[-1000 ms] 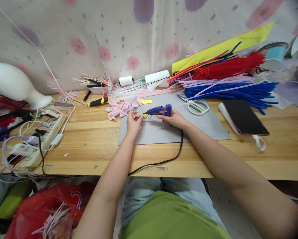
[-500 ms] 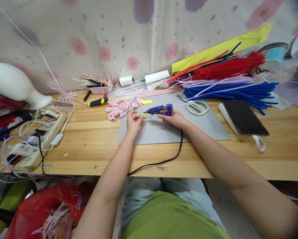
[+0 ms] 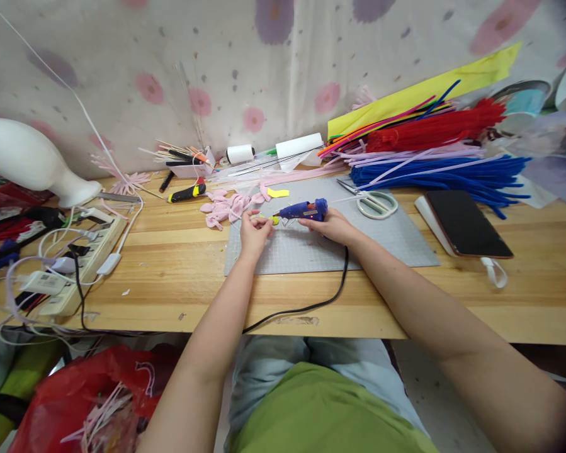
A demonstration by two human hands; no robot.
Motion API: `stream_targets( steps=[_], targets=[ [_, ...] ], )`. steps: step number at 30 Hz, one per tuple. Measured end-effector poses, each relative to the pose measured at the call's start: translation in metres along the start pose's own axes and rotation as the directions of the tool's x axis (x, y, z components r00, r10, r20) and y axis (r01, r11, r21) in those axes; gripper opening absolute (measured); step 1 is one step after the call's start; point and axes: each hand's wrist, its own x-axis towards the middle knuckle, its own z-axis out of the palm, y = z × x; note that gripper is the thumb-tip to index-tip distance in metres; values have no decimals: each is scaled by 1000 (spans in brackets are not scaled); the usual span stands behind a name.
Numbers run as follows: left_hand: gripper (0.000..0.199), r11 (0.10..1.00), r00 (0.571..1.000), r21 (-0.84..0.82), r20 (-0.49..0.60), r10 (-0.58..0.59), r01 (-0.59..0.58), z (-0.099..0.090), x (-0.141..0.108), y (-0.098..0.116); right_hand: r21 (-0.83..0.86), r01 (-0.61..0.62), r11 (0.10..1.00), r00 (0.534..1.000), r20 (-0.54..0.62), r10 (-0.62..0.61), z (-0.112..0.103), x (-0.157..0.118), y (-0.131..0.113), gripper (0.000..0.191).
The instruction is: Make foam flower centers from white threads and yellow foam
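My right hand (image 3: 332, 226) is closed around a blue hot glue gun (image 3: 301, 211), whose nozzle points left. At the nozzle is a small yellow-green piece (image 3: 276, 220), pinched in the fingers of my left hand (image 3: 255, 233); its exact kind is too small to make out. Both hands are above a grey cutting mat (image 3: 301, 255). Pink fuzzy petal-like pieces (image 3: 226, 207) lie just beyond my left hand, beside a yellow strip (image 3: 277, 193). Scissors (image 3: 377, 204) rest on the mat to the right of the glue gun.
A phone (image 3: 469, 223) lies at the right. Behind are blue pipe cleaners (image 3: 434, 173) and red pipe cleaners (image 3: 434, 132). A utility knife (image 3: 187, 193) lies at the back left, near a power strip (image 3: 84, 267) with tangled cables. The glue gun's black cord (image 3: 301, 309) crosses the table front.
The yellow-green piece has tilted slightly in my left fingers, showing a narrower side at the nozzle. My hands and the glue gun stay nearly in place.
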Motion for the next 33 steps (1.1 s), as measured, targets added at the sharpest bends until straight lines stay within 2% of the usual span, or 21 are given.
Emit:
stream_targets(
  steps=[13,25,30,33],
  targets=[
    [52,1000,1000,-1,5,20,-20,1,-2,1,-18,6,1000,1000,-1,-6,0,0,0,46],
    [72,1000,1000,-9,3,30,-30,0,-2,1,37,-15,999,1000,-26,16,-2,-1,0,45],
    [74,999,998,2,23,51,-52,0,-3,0,51,-62,997,995,-76,65,-3,1,5,46],
    [73,998,997,20,35,63,-64,-1,-4,1,73,-93,993,978,-178,104,-7,4,11,47]
  ],
)
